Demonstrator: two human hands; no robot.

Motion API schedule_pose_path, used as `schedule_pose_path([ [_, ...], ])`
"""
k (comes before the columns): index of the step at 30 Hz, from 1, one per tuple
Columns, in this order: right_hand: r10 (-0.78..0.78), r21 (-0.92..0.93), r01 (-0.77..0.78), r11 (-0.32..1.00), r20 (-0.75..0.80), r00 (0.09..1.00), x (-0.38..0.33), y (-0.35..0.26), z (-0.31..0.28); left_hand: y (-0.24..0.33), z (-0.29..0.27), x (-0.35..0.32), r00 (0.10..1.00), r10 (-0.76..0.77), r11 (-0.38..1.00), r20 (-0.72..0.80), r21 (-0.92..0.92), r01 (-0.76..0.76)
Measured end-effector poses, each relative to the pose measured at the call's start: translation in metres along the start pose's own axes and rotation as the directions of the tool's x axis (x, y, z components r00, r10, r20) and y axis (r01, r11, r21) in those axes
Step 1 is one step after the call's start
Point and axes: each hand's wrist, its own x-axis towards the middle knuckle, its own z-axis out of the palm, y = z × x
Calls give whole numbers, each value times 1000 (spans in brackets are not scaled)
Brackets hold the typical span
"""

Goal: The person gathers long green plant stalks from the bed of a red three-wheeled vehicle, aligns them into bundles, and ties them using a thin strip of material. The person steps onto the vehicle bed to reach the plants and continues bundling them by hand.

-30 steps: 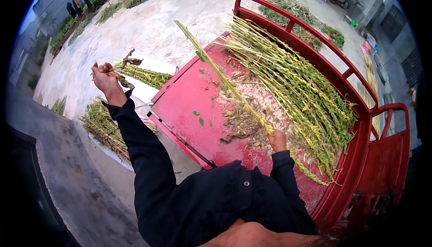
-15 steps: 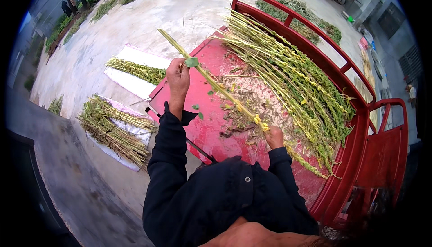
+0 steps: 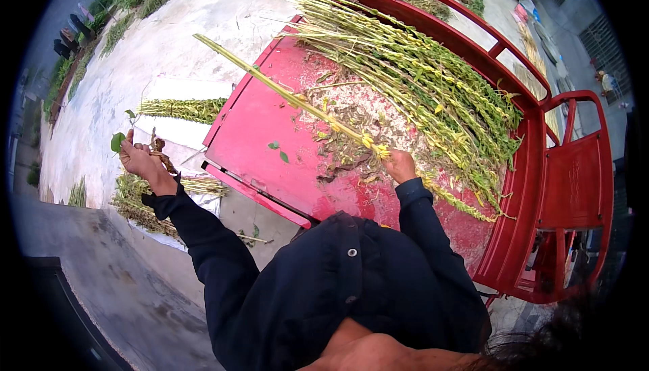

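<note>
My right hand [image 3: 400, 166] is closed round the podded end of a few long plant stalks [image 3: 297, 103], which look like sesame. Their bare ends point up and left, over the red truck bed [image 3: 270, 142]. Out to the left, off the bed's edge, my left hand [image 3: 147, 166] pinches a thin leafy vine [image 3: 117, 142] with green leaves and some withered brown ones. Along the bed's far side lies a big heap of similar green and yellow stalks [image 3: 419, 80]. Dry leaf litter [image 3: 341, 151] is scattered between the heap and my right hand.
Red side rails [image 3: 466, 16] bound the bed at the far side, and a red end panel [image 3: 574, 195] stands at the right. On the ground at left, a stalk bundle [image 3: 182, 109] lies on a white sheet [image 3: 182, 88]. Another bundle [image 3: 132, 199] lies nearer, partly behind my left arm.
My left hand has let go of the stalks and swung out left with the leafy vine. My right hand still holds the stalks. The whole view has shifted.
</note>
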Motion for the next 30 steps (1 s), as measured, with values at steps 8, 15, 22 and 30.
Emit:
schedule_pose_path([
  [8,-56,56,56,997,-11,998,-1,-18,2,-93,50,-306,334,-525,673,783,141,726],
  [15,-24,85,21,996,42,999,-4,-26,-7,-122,63,-357,-24,-617,637,786,518,571],
  [22,-32,12,31,999,25,999,1,-24,-3,-58,48,-355,-291,-717,14,634,430,903],
  [30,-105,-59,106,993,31,994,-13,-21,7,-80,27,-321,2,-807,337,591,458,823],
])
